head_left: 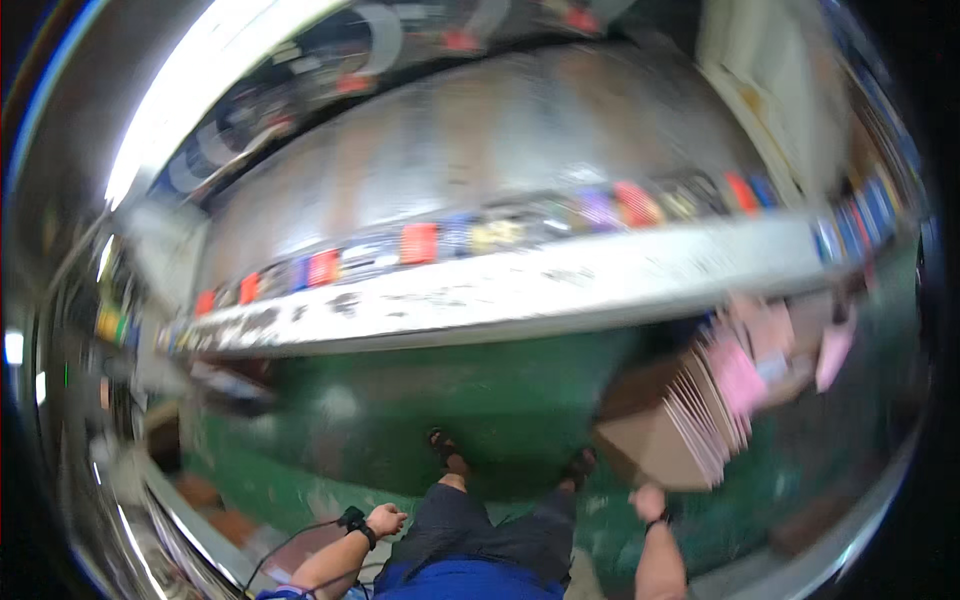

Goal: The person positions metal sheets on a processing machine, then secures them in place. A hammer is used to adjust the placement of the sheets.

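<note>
My left hand [386, 519] hangs by my left thigh, its fingers loosely bent and a little apart, with nothing seen in them. A dark band with a small black device [352, 518] and a cable is on that wrist. My right hand [648, 502] is low on the right, just in front of a stack of brown cardboard [655, 445]; it is blurred, and its fingers cannot be made out. Whether it touches the cardboard I cannot tell. A dark band circles the right wrist. Pink sheets [735, 375] lie on top of and beside the stack.
Ahead stretches a long machine with a worn white front beam [520, 285] and a shiny metal bed [480, 130]. Red, blue and purple items [418, 243] line the bed's edge. Green floor [400, 390] lies beneath my feet. Cables and metal parts stand at the left.
</note>
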Demonstrator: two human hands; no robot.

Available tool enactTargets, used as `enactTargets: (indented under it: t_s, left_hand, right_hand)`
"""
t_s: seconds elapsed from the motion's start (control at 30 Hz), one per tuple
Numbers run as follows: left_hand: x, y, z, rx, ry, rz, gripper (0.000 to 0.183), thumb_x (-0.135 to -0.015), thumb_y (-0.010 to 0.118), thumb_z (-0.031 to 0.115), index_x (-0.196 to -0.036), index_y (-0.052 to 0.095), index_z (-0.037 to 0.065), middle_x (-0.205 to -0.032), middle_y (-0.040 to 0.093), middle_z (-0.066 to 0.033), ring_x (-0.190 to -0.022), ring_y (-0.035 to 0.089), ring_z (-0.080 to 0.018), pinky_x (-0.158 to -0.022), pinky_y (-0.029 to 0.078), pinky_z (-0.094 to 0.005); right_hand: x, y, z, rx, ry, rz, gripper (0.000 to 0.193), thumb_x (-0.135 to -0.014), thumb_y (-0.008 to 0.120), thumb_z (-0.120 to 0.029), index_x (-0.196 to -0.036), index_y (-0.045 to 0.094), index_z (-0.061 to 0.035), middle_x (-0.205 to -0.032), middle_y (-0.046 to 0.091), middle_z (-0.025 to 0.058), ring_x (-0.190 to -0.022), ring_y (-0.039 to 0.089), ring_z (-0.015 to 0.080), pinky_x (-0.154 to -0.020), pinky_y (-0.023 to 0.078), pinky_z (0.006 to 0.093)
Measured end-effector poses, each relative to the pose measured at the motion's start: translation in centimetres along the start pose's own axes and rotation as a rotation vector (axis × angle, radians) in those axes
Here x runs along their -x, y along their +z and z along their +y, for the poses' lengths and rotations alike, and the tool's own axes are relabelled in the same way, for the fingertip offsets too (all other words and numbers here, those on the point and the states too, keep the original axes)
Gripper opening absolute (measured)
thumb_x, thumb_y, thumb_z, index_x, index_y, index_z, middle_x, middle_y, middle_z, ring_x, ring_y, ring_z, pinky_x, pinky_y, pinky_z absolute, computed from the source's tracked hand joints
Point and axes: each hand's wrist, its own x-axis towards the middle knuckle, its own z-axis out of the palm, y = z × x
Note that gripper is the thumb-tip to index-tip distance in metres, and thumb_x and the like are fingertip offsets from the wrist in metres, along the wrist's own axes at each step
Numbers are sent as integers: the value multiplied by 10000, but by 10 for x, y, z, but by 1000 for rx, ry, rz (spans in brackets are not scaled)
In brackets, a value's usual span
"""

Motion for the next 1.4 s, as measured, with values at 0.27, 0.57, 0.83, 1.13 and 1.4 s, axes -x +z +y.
enactTargets:
  t_s: [0.27,0.57,0.83,1.13,1.4]
  left_hand:
    - [-42,-136,-93,-296,275,143,416,-782,641,385,-834,758,-11,-851,731,-227,-838,726,-362,-749,580,-462]
    - [-97,-336,-131,493,325,512,293,-834,721,350,-876,694,62,-904,717,-163,-873,689,-345,-749,530,-450]
    - [-171,-371,-315,392,25,362,424,-856,668,417,-938,730,5,-1006,723,-217,-923,686,-405,-810,528,-506]
    - [-159,-474,-411,1721,-337,506,343,-951,596,297,-947,706,-28,-863,708,-198,-767,691,-355,-749,552,-454]
    - [-295,-544,-602,463,-89,244,267,-964,557,272,-1072,718,89,-974,739,-123,-896,706,-269,-771,561,-431]
  right_hand:
    - [-56,-81,-308,-1038,306,-391,167,-883,626,-188,-896,719,-50,-740,639,67,-661,630,230,-465,479,418]
    - [-238,-230,-663,-764,-288,-371,53,-926,598,-25,-949,616,19,-739,621,90,-601,621,174,-515,511,302]
    - [-295,-241,-986,-308,-542,-450,126,-880,654,-61,-773,636,2,-682,609,64,-559,599,133,-489,484,285]
    - [-220,-187,-1456,492,-965,-490,217,-867,665,-251,-897,774,-66,-862,754,127,-783,728,277,-701,565,413]
    - [-151,-88,-1730,344,-882,-406,242,-871,720,-247,-941,754,-17,-783,725,78,-707,681,159,-657,543,326]
